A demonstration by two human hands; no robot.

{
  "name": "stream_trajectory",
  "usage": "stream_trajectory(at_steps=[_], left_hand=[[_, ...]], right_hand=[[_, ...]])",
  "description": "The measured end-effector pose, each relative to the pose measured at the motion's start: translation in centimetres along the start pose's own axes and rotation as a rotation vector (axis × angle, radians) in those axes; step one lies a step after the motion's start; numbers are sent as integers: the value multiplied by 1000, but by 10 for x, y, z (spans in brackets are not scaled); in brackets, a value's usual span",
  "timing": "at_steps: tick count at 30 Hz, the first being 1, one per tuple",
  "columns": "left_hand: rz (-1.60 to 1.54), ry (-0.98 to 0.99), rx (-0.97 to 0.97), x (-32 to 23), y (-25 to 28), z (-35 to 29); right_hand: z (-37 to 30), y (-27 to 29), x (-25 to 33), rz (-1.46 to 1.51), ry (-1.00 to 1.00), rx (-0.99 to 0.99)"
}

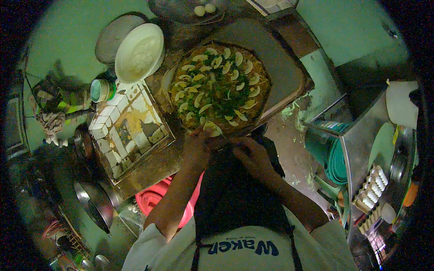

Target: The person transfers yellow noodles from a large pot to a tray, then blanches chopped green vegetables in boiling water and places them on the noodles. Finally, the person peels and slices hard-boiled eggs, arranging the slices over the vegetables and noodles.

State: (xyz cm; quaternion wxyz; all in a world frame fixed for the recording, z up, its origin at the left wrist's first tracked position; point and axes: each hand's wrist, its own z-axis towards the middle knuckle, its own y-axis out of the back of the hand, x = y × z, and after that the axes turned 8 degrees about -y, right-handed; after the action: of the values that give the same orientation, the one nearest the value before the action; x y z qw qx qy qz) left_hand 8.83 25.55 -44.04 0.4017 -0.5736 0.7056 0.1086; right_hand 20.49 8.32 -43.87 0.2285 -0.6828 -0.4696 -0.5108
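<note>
A large many-sided tray [270, 86] on the counter is filled with a brownish noodle-like dish [219, 101]. Chopped greens and several pale wedges, which look like boiled egg, lie over the top. My left hand [199, 143] is at the tray's near edge, its fingers closed around something I cannot make out. Just by those fingertips is a pale yellowish piece [212, 128]; whether they grip it is unclear. Close by on the right, my right hand [249, 151] has its fingers bent together at the same edge. What they hold, if anything, is hidden.
A white oval basin [139, 53] leans at the back left, beside a green-and-white stack [102, 90] and a tiled surface [129, 128]. Two whitish eggs [205, 9] sit at the back. A red plastic tub [153, 198] is below left; an egg carton [371, 189] stands right.
</note>
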Motion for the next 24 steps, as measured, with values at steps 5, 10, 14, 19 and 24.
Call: stream_trajectory(at_steps=[5, 10, 14, 19, 24], left_hand=[[-67, -93, 96, -16, 2, 18], [46, -35, 70, -17, -3, 27], [-18, -118, 115, -10, -5, 27], [-155, 75, 150, -8, -10, 32], [-179, 129, 56, -12, -25, 31]], right_hand=[[27, -22, 2, -43, -11, -99], [28, -13, 30, 416, -536, 45], [13, -4, 35, 34, -286, 58], [26, 9, 13, -41, -80, -78], [41, 21, 19, 169, -345, 17]])
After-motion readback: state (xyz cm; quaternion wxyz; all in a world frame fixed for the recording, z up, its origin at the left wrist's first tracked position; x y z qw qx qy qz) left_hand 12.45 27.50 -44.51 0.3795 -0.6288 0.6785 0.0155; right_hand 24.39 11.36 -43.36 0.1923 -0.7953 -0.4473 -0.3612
